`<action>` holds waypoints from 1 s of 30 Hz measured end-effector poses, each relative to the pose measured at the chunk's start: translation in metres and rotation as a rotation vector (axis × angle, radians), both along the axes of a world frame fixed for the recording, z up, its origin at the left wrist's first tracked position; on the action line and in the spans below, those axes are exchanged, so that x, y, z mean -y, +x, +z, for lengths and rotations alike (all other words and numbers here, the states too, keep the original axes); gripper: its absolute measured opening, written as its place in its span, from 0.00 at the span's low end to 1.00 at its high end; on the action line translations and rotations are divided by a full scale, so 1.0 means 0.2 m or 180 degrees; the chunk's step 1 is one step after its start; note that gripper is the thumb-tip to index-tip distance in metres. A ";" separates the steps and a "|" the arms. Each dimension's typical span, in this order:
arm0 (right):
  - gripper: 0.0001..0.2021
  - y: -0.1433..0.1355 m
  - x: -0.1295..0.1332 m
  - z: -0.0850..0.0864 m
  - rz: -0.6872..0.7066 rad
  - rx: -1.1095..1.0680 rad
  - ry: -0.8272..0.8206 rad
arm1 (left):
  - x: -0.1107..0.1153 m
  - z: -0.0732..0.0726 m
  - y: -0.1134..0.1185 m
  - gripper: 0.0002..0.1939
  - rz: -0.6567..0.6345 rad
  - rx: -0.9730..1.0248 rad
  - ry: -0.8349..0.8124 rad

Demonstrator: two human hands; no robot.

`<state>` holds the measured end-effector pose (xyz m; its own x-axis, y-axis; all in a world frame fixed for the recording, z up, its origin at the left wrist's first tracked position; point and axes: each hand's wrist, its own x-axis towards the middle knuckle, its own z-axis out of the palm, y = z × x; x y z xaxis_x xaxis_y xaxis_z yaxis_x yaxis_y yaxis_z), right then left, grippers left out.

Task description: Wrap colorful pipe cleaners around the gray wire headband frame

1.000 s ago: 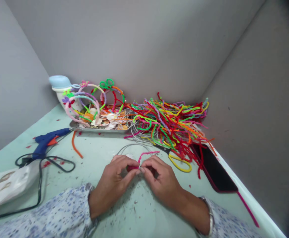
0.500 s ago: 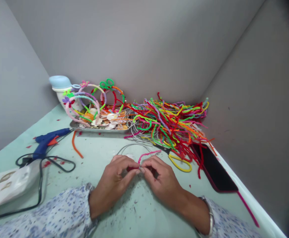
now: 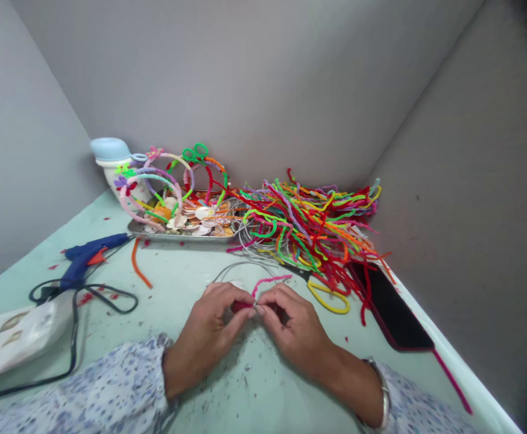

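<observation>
My left hand [image 3: 213, 328] and my right hand [image 3: 293, 325] meet fingertip to fingertip over the table's front middle. Between the left thumb and forefinger is the red pipe cleaner [image 3: 242, 306]. The right thumb and forefinger pinch close beside it, where a small bit of grey wire shows. A pink pipe cleaner end [image 3: 272, 279] rises from behind the fingertips and bends right. Behind the hands curves a loop of thin grey wire [image 3: 245, 263]; the fingers hide where it ends.
A metal tray [image 3: 186, 237] of discs and fuzzy headbands stands at the back, beside a bottle [image 3: 110, 150]. Many pipe cleaners [image 3: 309, 217] are heaped right of it. Yellow-handled scissors [image 3: 331, 299] and a phone [image 3: 399, 313] lie right; a blue glue gun [image 3: 82, 256] lies left.
</observation>
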<state>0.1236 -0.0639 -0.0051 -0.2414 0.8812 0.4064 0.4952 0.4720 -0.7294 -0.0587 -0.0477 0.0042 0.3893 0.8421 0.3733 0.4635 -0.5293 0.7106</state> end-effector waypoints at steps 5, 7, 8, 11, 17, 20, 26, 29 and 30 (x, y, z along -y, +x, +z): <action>0.04 0.01 0.00 -0.01 0.0024 -0.0004 0.0000 | 0.00 -0.01 0.00 0.03 0.0151 0.0068 -0.0105; 0.04 0.01 0.00 -0.01 0.0017 0.0008 0.0004 | 0.00 -0.01 0.00 0.02 0.0085 0.0078 -0.0089; 0.04 0.01 0.00 -0.01 0.0011 0.0010 0.0007 | 0.00 -0.01 0.00 0.02 0.0048 0.0082 -0.0066; 0.04 0.01 0.00 -0.01 0.0010 0.0017 0.0001 | 0.00 -0.01 0.00 0.02 -0.0019 0.0075 -0.0004; 0.04 0.01 0.00 0.00 0.0016 0.0018 -0.0019 | 0.01 0.00 0.00 0.01 -0.0064 0.0033 0.0037; 0.04 0.01 -0.01 0.00 0.0017 0.0009 -0.0022 | 0.00 -0.01 0.00 0.01 -0.0058 0.0024 0.0036; 0.04 0.01 0.00 -0.01 0.0029 0.0005 -0.0043 | 0.00 -0.01 0.00 0.02 -0.0066 0.0040 -0.0005; 0.04 0.01 0.00 -0.01 0.0019 0.0017 -0.0053 | 0.00 -0.01 0.00 0.02 -0.0075 0.0035 -0.0063; 0.04 0.01 0.00 -0.01 0.0016 0.0020 -0.0055 | 0.00 -0.01 0.00 0.03 -0.0082 0.0031 -0.0080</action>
<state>0.1251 -0.0643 -0.0064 -0.2484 0.8868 0.3897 0.4972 0.4620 -0.7344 -0.0583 -0.0478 0.0023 0.4075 0.8409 0.3562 0.4428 -0.5230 0.7282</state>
